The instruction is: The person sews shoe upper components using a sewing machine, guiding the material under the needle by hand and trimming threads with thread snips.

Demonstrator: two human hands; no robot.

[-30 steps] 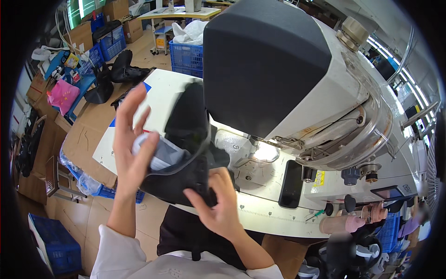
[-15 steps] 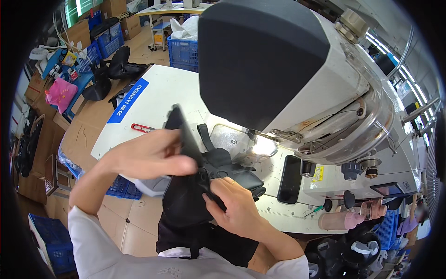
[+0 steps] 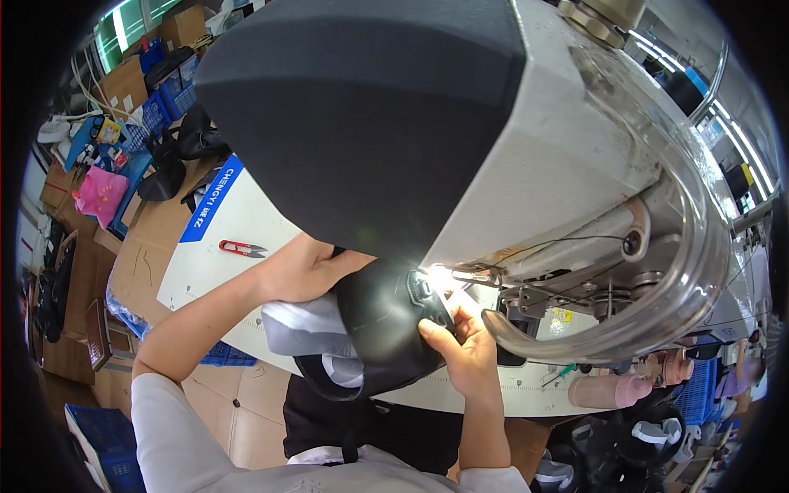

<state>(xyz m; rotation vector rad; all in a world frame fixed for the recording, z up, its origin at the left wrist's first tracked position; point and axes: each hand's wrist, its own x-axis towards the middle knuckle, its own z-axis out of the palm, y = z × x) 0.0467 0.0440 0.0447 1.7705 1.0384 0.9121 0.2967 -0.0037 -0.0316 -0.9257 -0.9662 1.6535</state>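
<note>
A black leather piece, apparently a shoe upper (image 3: 382, 324) with a pale lining (image 3: 308, 329), is held under the lit needle area of a sewing machine (image 3: 485, 156). A small raised black patch (image 3: 417, 287) on it sits beside the light. My left hand (image 3: 304, 267) grips its far left edge, thumb pointing right, the other fingers largely hidden. My right hand (image 3: 470, 345) pinches its right edge near the needle, thumb on top. The machine's head hides the needle itself.
Red-handled thread snips (image 3: 240, 248) lie on the white table (image 3: 193, 275) at left. On the right are a pink bottle (image 3: 608, 392), a green-handled tool (image 3: 560, 375) and a partly hidden phone (image 3: 511, 359). The machine's bulky dark cover (image 3: 353, 115) hangs over the work.
The black upper has been turned and brought up under the machine's light, its pale lining now showing. Both hands moved with it, and my head has come closer to the machine.
</note>
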